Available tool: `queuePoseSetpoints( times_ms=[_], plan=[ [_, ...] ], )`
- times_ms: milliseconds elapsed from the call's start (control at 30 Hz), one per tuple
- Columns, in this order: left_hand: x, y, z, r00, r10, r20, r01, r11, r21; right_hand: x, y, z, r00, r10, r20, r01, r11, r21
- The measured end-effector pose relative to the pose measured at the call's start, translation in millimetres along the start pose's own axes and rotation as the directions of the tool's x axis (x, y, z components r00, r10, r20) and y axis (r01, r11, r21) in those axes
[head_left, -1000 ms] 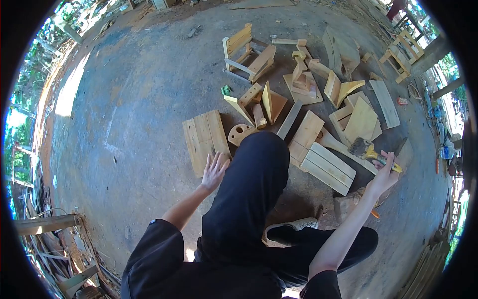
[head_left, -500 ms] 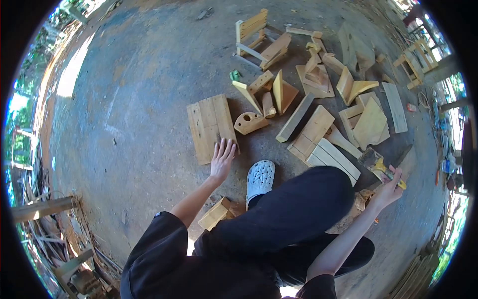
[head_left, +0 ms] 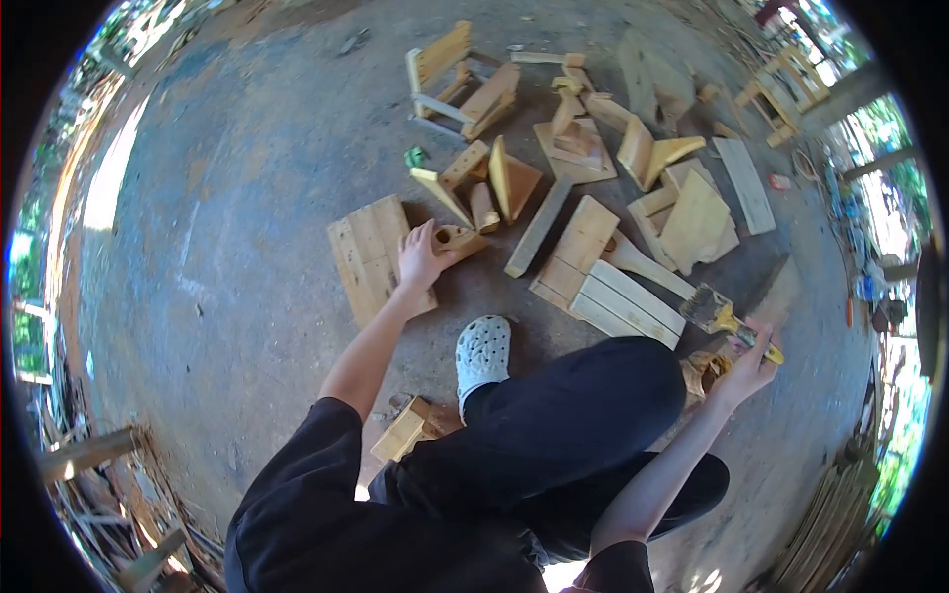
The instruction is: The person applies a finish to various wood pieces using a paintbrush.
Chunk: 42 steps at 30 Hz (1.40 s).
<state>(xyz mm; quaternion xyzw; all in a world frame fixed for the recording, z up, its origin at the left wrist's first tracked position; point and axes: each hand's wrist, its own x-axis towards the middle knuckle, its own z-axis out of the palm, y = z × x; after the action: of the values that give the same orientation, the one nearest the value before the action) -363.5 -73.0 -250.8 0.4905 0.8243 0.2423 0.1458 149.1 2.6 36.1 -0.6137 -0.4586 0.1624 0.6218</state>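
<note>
My left hand (head_left: 420,262) is closed on the near end of a small curved wooden piece with round holes (head_left: 465,240). Beneath and beside that hand lies a flat panel of joined boards (head_left: 368,252), partly covered by it. Off to the right, my right hand (head_left: 749,374) grips the yellow handle of a wide paintbrush (head_left: 714,311), its dark bristles pointing up and left. Near the bristles, a slatted pale wooden panel (head_left: 628,304) and a plain board panel (head_left: 576,252) lie on the floor.
A small wooden chair (head_left: 463,84) stands at the far side. Several cut pieces, among them a long beam (head_left: 539,227) and a pale plank (head_left: 744,186), are spread over the concrete floor. By my shoe (head_left: 483,351) lies a wooden block (head_left: 403,430).
My left hand has moved from the flat panel's edge onto the holed wooden piece and taken hold of it. The view has shifted, and my right hand still holds the paintbrush.
</note>
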Motion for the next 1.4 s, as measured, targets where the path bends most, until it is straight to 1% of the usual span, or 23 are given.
queuePoseSetpoints(
  times_ms=[67,133,200,267,333,400,467,533,567,600,667,700,733,800,833,867,933,1000,1100,1233,1300,1333,1400],
  plan=[
    [23,-1,9,0.994,0.004,0.107,0.002,0.998,-0.057,7,6,-13,0.999,0.000,-0.052,0.001,1.000,0.017],
    [39,31,-3,0.985,0.064,0.158,-0.074,0.995,0.060,10,11,-27,0.995,0.048,-0.091,-0.044,0.998,0.050],
    [55,70,-17,0.956,0.268,0.116,-0.287,0.938,0.195,18,26,-46,0.992,0.047,-0.117,-0.042,0.998,0.048],
    [91,112,-21,0.937,0.239,0.255,-0.272,0.957,0.100,23,35,-64,0.996,0.060,-0.070,-0.062,0.998,-0.028],
    [117,170,-34,0.886,0.244,0.393,-0.315,0.941,0.126,28,46,-80,0.992,0.083,-0.099,-0.090,0.994,-0.065],
    [156,204,-27,0.801,0.371,0.469,-0.451,0.890,0.066,31,54,-93,0.987,0.116,-0.108,-0.131,0.981,-0.145],
    [169,268,-47,0.590,0.443,0.675,-0.574,0.818,-0.034,32,65,-107,0.973,0.167,-0.160,-0.194,0.965,-0.175],
    [164,323,-62,0.548,0.466,0.694,-0.692,0.720,0.063,32,94,-118,0.933,0.262,-0.246,-0.295,0.949,-0.109],
    [162,338,-57,0.517,0.538,0.666,-0.813,0.552,0.185,32,103,-121,0.904,0.321,-0.284,-0.349,0.936,-0.054],
    [161,350,-48,0.493,0.547,0.677,-0.829,0.531,0.174,31,111,-124,0.892,0.327,-0.311,-0.360,0.932,-0.053],
    [162,371,-30,0.438,0.479,0.760,-0.889,0.106,0.445,33,126,-127,0.786,0.472,-0.399,-0.422,0.881,0.212],
    [171,363,-7,0.412,0.576,0.706,-0.905,0.164,0.394,33,131,-128,0.772,0.477,-0.420,-0.428,0.879,0.213],
    [160,363,13,0.392,0.579,0.715,-0.913,0.146,0.382,33,136,-129,0.742,0.499,-0.447,-0.429,0.867,0.254],
    [123,354,44,0.687,0.515,0.514,-0.659,0.739,0.139,32,145,-126,0.700,0.522,-0.488,-0.427,0.853,0.300],
    [107,327,85,0.708,0.521,0.477,-0.619,0.783,0.063,32,145,-123,0.672,0.535,-0.513,-0.438,0.845,0.308],
    [89,302,115,0.732,0.521,0.439,-0.573,0.819,-0.016,32,145,-123,0.645,0.546,-0.534,-0.446,0.837,0.317],
    [12,303,120,0.662,0.436,0.610,-0.623,0.772,0.124,30,152,-123,0.633,0.574,-0.520,-0.462,0.819,0.342],
    [-33,277,151,0.552,0.529,0.645,-0.719,0.693,0.046,28,161,-123,0.605,0.611,-0.511,-0.491,0.791,0.364],
    [-78,276,164,0.565,0.562,0.604,-0.784,0.594,0.180,18,175,-127,0.588,0.683,-0.432,-0.524,0.730,0.439],
    [-79,283,173,0.600,0.571,0.560,-0.762,0.622,0.182,5,195,-136,0.568,0.738,-0.363,-0.522,0.665,0.535],
    [-76,285,180,0.761,0.492,0.423,-0.487,0.864,-0.129,3,205,-140,0.562,0.752,-0.343,-0.536,0.648,0.541],
    [-79,284,188,0.761,0.492,0.423,-0.486,0.864,-0.132,2,210,-141,0.563,0.751,-0.345,-0.536,0.649,0.540],
    [-89,293,201,0.938,0.114,0.329,-0.110,0.993,-0.029,1,219,-142,0.547,0.769,-0.331,-0.581,0.634,0.511]
  ],
)
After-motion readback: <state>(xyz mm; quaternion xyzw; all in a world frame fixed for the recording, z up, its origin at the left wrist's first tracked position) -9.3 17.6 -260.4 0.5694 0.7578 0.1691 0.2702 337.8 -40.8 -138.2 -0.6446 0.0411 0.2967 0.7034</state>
